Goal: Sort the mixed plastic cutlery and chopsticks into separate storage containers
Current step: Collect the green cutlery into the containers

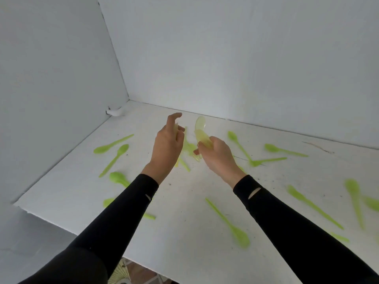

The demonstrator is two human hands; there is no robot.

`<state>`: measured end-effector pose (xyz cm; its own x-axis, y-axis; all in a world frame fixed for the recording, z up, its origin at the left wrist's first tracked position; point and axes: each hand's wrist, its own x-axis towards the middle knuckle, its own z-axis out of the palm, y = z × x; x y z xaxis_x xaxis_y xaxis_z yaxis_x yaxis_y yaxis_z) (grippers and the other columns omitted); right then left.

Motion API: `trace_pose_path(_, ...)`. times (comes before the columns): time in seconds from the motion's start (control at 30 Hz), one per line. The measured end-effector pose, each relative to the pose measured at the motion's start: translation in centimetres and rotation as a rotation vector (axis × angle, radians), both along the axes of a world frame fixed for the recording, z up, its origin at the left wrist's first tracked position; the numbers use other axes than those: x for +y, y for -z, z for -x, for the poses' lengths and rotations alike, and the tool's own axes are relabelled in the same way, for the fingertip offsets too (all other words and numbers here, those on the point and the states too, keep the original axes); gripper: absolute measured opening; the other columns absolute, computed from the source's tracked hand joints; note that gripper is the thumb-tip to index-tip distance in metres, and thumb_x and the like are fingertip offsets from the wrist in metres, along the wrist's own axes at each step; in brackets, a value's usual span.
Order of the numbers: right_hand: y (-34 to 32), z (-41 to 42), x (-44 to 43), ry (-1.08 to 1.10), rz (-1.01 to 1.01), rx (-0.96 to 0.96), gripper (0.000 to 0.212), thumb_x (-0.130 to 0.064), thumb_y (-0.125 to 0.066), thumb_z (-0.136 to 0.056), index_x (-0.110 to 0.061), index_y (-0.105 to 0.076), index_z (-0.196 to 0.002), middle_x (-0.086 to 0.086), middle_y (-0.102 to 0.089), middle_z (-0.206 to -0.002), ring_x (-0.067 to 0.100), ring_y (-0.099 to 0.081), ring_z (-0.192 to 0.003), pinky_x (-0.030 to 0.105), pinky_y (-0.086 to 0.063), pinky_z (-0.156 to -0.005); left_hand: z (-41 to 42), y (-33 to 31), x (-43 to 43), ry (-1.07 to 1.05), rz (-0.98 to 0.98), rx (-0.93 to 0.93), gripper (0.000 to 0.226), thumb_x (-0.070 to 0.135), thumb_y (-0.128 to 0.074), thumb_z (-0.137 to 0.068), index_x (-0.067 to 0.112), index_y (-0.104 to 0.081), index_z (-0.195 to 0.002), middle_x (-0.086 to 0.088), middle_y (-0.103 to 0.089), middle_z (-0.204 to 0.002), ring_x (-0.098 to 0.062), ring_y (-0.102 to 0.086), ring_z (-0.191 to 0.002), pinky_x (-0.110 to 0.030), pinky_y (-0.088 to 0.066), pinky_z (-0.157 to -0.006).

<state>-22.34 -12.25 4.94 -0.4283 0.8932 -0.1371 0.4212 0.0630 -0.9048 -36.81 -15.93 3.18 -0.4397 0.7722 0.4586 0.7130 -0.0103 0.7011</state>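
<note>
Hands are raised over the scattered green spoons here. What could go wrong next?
The right hand grips a stack of pale spoons by the handles only, so one might slide out. The left sleeve crosses a green spoon lying near the front edge of the table and could sweep it off. No container is in view, so the drop-off may need a turn.

A white table [190, 203] is being enclosed by a left wall [51, 68] and a back wall [246, 58], both plain white, and is being lit softly and evenly. A small white lump [115, 112] is being seen at the left wall's foot, and a strip of floor [141, 272] is being glimpsed under the table's front edge.
</note>
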Motion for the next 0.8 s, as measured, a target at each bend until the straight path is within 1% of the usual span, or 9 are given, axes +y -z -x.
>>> trace_pose_path(0.1,-0.4,-6.7,-0.8,-0.034,0.042,-0.081,0.022,-0.027,-0.055,-0.088,-0.007,-0.062,-0.097,-0.004,-0.076,-0.086,0.011,-0.048,-0.057,0.021,-0.036,-0.047,-6.8,0.1,0.6,0.135,0.050,-0.164,0.030,0.002,-0.046,-0.094,0.011,-0.055,-0.121,0.001,-0.070,-0.094,-0.017,-0.065,-0.078,-0.028,-0.052,-0.069)
trace_pose_path(0.2,-0.4,-12.5,-2.8,0.001,0.123,-0.017,0.019,-0.025,-0.052,-0.090,-0.010,-0.062,-0.097,0.002,-0.075,-0.086,0.013,-0.047,-0.061,0.020,-0.035,-0.046,-14.3,0.1,0.2,0.243,0.026,-0.368,0.022,0.004,-0.047,-0.096,0.015,-0.059,-0.112,0.004,-0.072,-0.091,-0.011,-0.065,-0.073,-0.025,-0.052,-0.065)
trace_pose_path(0.33,-0.6,-20.9,-4.8,0.142,0.102,-0.002,0.013,-0.025,-0.052,-0.090,-0.015,-0.060,-0.085,-0.004,-0.069,-0.072,0.012,-0.050,-0.059,0.021,-0.036,-0.046,-23.8,-0.5,-0.7,0.336,0.059,-0.619,0.017,0.026,-0.045,-0.103,0.022,-0.062,-0.108,0.005,-0.074,-0.095,-0.005,-0.066,-0.070,-0.020,-0.052,-0.063)
trace_pose_path(0.4,-0.7,-24.6,-5.4,0.164,0.115,-0.011,0.017,-0.025,-0.053,-0.089,-0.012,-0.064,-0.089,-0.004,-0.069,-0.073,0.014,-0.050,-0.061,0.023,-0.036,-0.047,-27.5,-0.5,-1.2,0.445,0.076,-0.632,0.024,0.041,-0.044,-0.103,0.029,-0.064,-0.109,0.005,-0.074,-0.098,-0.006,-0.070,-0.083,-0.026,-0.056,-0.073)
trace_pose_path(0.47,-0.8,-28.4,-6.1,0.182,0.142,-0.010,0.018,-0.027,-0.055,-0.090,-0.013,-0.067,-0.091,-0.006,-0.067,-0.072,0.014,-0.046,-0.056,0.023,-0.036,-0.049,-30.8,-0.6,-1.7,0.551,0.099,-0.594,0.025,0.044,-0.045,-0.102,0.031,-0.066,-0.110,0.004,-0.073,-0.096,-0.006,-0.069,-0.092,-0.027,-0.056,-0.079)
trace_pose_path(0.57,-0.2,-33.5,-7.3,0.231,0.210,0.032,0.017,-0.034,-0.062,-0.090,-0.020,-0.064,-0.080,-0.012,-0.053,-0.062,0.013,-0.037,-0.048,0.023,-0.036,-0.053,-34.8,-0.5,-2.2,0.648,0.140,-0.607,0.020,0.029,-0.049,-0.103,0.026,-0.067,-0.111,0.003,-0.069,-0.088,-0.009,-0.067,-0.076,-0.026,-0.054,-0.064)
trace_pose_path(0.63,0.4,-36.4,-8.1,0.268,0.227,0.084,0.024,-0.046,-0.064,-0.090,-0.023,-0.064,-0.085,-0.008,-0.049,-0.071,0.013,-0.035,-0.048,0.025,-0.036,-0.053,-37.4,0.0,-2.4,0.661,0.146,-0.652,0.025,0.020,-0.045,-0.103,0.027,-0.066,-0.114,0.002,-0.063,-0.087,-0.011,-0.060,-0.064,-0.026,-0.051,-0.057)
trace_pose_path(0.73,1.1,-40.1,-9.0,0.431,0.277,0.250,0.036,-0.062,-0.056,-0.089,-0.029,-0.049,-0.103,-0.002,-0.047,-0.076,0.011,-0.035,-0.047,0.024,-0.035,-0.046,-41.2,0.9,-2.6,0.621,0.162,-0.691,0.020,0.027,-0.048,-0.103,0.028,-0.063,-0.116,0.001,-0.058,-0.090,-0.011,-0.056,-0.060,-0.025,-0.052,-0.058)
trace_pose_path(0.8,1.4,-42.3,-9.4,0.548,0.296,0.338,0.048,-0.064,-0.049,-0.091,-0.020,-0.045,-0.109,-0.002,-0.046,-0.068,0.010,-0.036,-0.045,0.025,-0.035,-0.044,-43.7,1.0,-3.0,0.641,0.234,-0.751,0.022,0.037,-0.054,-0.099,0.021,-0.061,-0.112,-0.001,-0.057,-0.090,-0.011,-0.054,-0.058,-0.025,-0.051,-0.057)
